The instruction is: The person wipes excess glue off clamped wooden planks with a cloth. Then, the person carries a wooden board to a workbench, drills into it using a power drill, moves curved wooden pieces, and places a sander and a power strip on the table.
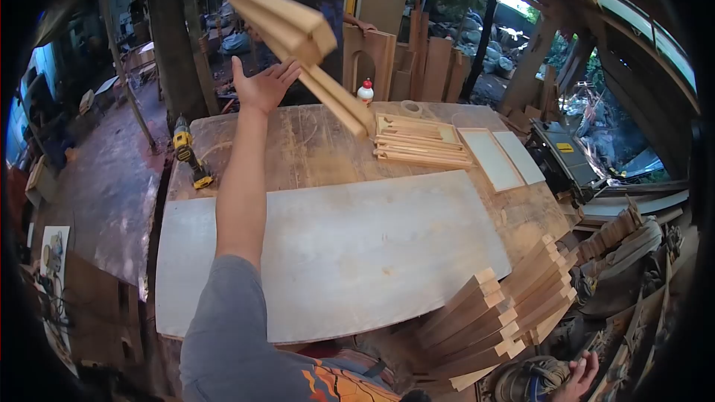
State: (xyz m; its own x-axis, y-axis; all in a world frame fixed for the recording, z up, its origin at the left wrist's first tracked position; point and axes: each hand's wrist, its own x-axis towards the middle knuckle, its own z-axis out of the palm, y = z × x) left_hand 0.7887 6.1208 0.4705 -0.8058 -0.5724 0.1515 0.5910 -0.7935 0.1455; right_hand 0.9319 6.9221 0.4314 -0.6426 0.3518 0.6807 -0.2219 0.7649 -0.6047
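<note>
My left hand (264, 87) reaches over the far left of the table with its fingers spread and thumb up. Just above its fingertips are light wooden pieces, a thick grooved one (287, 26) and a longer strip (339, 102) slanting down to the right. They are slightly blurred, and whether my fingers touch them I cannot tell. At the bottom right edge is my right hand (579, 381), partly cut off, its fingers loosely bent and apart with nothing seen in them. It is beside the stacked wooden boards (484, 320).
A pale panel (372, 253) lies on the wooden table (320, 152). A yellow drill (186, 152), a red-capped bottle (365, 93), a tape roll (411, 108), wooden strips (421, 141) and a framed panel (491, 160) are around it. Another person (324, 3) stands across the table.
</note>
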